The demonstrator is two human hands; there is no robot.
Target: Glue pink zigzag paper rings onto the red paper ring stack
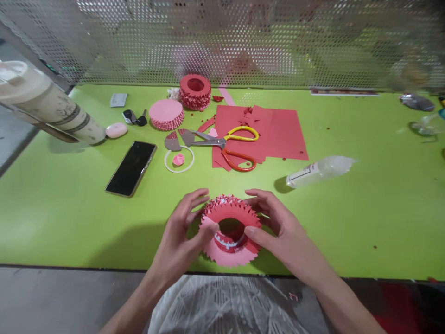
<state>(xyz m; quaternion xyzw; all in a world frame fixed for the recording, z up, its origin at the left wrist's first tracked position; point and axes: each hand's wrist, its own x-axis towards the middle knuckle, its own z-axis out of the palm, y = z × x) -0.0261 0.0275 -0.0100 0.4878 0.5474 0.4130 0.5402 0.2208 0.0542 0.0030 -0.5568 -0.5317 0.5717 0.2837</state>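
Note:
Between my two hands, near the table's front edge, is a round paper ring (231, 257) with zigzag edges, red on top and pink toward me. White and red layers show inside its central hole. My left hand (187, 227) curves round its left side, thumb resting on the upper face. On the opposite side my right hand (274, 222) holds it too, the thumb at the hole's rim and the fingers behind. Beyond the ring lie scissors (222, 143) with one yellow and one red handle, on red paper sheets (281, 134).
A glue bottle (318, 172) lies to the right. Leftward are a phone (131, 168), keys (135, 117) and a large printed bottle (52, 104). A pink fringed disc (167, 114) and a red fringed ring (195, 93) stand near the perforated metal panel (208, 41).

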